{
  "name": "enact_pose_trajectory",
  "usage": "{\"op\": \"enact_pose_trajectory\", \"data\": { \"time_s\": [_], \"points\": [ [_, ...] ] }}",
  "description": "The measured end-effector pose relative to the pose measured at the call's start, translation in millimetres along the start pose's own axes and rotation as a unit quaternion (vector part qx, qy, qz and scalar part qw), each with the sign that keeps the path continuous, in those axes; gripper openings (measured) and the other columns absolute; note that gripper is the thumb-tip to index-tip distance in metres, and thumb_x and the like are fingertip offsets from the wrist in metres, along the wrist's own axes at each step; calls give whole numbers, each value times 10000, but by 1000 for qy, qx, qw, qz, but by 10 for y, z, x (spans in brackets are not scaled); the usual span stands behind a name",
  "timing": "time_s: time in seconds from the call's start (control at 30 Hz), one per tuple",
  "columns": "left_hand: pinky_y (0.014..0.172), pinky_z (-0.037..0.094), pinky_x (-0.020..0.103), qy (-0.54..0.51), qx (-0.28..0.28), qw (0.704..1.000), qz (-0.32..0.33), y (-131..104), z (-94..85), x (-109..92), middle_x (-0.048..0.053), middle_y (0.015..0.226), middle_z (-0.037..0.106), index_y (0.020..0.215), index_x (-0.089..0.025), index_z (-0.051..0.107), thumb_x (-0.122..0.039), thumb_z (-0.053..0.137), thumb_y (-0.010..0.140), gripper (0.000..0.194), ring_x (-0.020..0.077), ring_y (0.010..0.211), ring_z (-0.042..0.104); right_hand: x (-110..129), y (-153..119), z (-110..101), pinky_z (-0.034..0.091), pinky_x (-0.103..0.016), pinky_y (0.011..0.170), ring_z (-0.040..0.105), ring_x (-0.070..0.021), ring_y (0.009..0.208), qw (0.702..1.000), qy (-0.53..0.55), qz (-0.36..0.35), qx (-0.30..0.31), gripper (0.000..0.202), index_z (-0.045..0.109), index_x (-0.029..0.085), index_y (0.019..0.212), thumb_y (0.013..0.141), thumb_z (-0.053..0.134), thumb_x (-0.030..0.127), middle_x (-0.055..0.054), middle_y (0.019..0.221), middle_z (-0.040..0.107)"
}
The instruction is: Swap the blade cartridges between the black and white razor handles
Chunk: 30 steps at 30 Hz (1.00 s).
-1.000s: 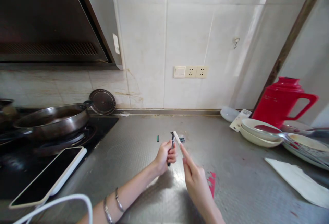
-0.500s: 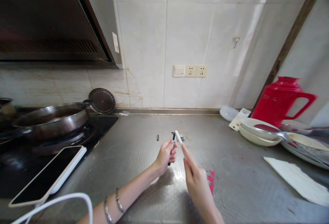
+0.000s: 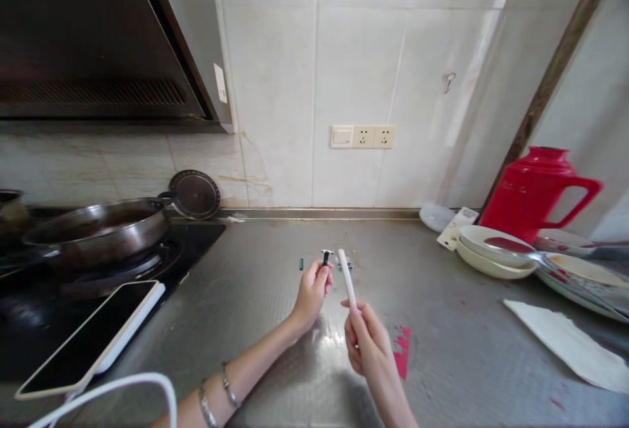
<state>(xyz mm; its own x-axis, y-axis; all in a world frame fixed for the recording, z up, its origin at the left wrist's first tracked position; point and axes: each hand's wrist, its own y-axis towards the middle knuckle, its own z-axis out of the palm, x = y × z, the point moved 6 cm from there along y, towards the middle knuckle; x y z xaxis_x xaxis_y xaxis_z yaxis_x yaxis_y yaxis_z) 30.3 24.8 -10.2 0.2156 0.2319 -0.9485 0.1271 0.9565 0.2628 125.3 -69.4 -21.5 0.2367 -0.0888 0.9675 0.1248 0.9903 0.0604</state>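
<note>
My left hand (image 3: 309,293) is closed around the dark handle of a small T-shaped razor (image 3: 326,258), its narrow metal crosspiece pointing up and away from me. Just to the right, my right hand (image 3: 371,343) grips the lower end of a slim white stick (image 3: 347,278), which stands tilted with its rounded tip near the razor but apart from it. On the metal counter (image 3: 255,310) a small green-and-black piece (image 3: 301,263) lies left of the razor. Similar small dark pieces (image 3: 348,266) lie behind the white stick, partly hidden by it.
A steel pan (image 3: 108,228) sits on the stove at left, with a phone (image 3: 93,336) and white cable (image 3: 147,375) nearer. To the right are a red thermos (image 3: 531,195), stacked bowls (image 3: 496,261) and a white paper sheet (image 3: 565,346). A red patch (image 3: 401,352) marks the counter.
The razor has turned so its crosspiece now shows broadside, and it has shifted slightly left. My right hand has drawn back a little, with more of the white stick showing and a gap between the two.
</note>
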Motion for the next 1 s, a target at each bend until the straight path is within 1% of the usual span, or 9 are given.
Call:
{"op": "enact_pose_trajectory", "data": {
  "time_s": [0.07, 0.17, 0.3, 0.37, 0.43, 0.6, 0.73, 0.83, 1.0],
  "points": [
    [459, 306, 190, 11, -2, 1000, 12, -7, 2, 5, -36, 614, 467, 880, -163, 539, -411, 498, 812, 261, 74, 479, 393, 22, 28, 66, 117, -147, 318, 172, -21, 349, 999, 37, 15, 18, 405, 498, 197, 947, 782, 508, 567, 99, 535, 325],
    [494, 324, 198, 23, 1, 999, 22, -20, 10, 18, -34, 621, 470, 866, -170, 534, -397, 494, 820, 235, 84, 509, 408, 50, 75, 164, 107, -135, 301, 164, -14, 323, 995, 74, 33, 55, 395, 464, 210, 860, 755, 530, 585, 112, 505, 325],
    [490, 314, 203, 38, -8, 999, 20, -26, -10, 10, -42, 591, 445, 840, -179, 526, -386, 494, 820, 210, 89, 502, 390, -68, 40, 276, 97, -128, 290, 138, -12, 317, 989, 97, 75, 83, 425, 449, 210, 822, 716, 564, 604, 126, 462, 301],
    [482, 305, 201, 40, -17, 999, 23, -18, -29, -18, -45, 584, 434, 857, -183, 525, -377, 479, 828, 202, 90, 497, 379, -140, -5, 306, 97, -124, 292, 133, -15, 327, 987, 102, 89, 80, 428, 450, 207, 828, 714, 570, 602, 129, 458, 284],
    [483, 307, 201, 40, -20, 999, 28, -10, -36, -48, -44, 584, 429, 856, -183, 526, -377, 472, 833, 203, 91, 499, 380, -147, -26, 311, 97, -122, 298, 126, -16, 340, 988, 111, 83, 70, 422, 453, 206, 839, 719, 574, 592, 130, 462, 264],
    [503, 321, 203, 46, -20, 998, 29, -19, -15, -66, -37, 598, 444, 817, -179, 524, -370, 496, 822, 193, 94, 517, 398, 22, 50, 278, 82, -123, 305, 112, -13, 340, 990, 119, 49, 63, 416, 455, 209, 837, 719, 579, 588, 131, 467, 255],
    [509, 331, 205, 56, -15, 998, 25, -43, -1, -72, -35, 626, 459, 870, -180, 523, -330, 471, 833, 162, 94, 524, 402, -27, 52, 295, 75, -127, 300, 104, -10, 334, 989, 107, 75, 72, 440, 447, 209, 821, 695, 590, 605, 134, 458, 261],
    [506, 329, 203, 72, -17, 997, 32, -42, -10, -87, -42, 608, 446, 849, -181, 516, -320, 462, 834, 151, 90, 512, 386, -69, 18, 314, 79, -127, 303, 108, -10, 338, 989, 105, 74, 71, 442, 448, 208, 826, 700, 583, 609, 133, 459, 259],
    [522, 346, 200, 86, -19, 995, 37, -16, -22, -31, -36, 637, 445, 851, -178, 499, -347, 430, 852, 182, 92, 545, 408, 62, 89, 306, 81, -124, 304, 116, -9, 340, 988, 126, 56, 65, 418, 454, 212, 826, 707, 597, 586, 129, 462, 261]
  ]
}}
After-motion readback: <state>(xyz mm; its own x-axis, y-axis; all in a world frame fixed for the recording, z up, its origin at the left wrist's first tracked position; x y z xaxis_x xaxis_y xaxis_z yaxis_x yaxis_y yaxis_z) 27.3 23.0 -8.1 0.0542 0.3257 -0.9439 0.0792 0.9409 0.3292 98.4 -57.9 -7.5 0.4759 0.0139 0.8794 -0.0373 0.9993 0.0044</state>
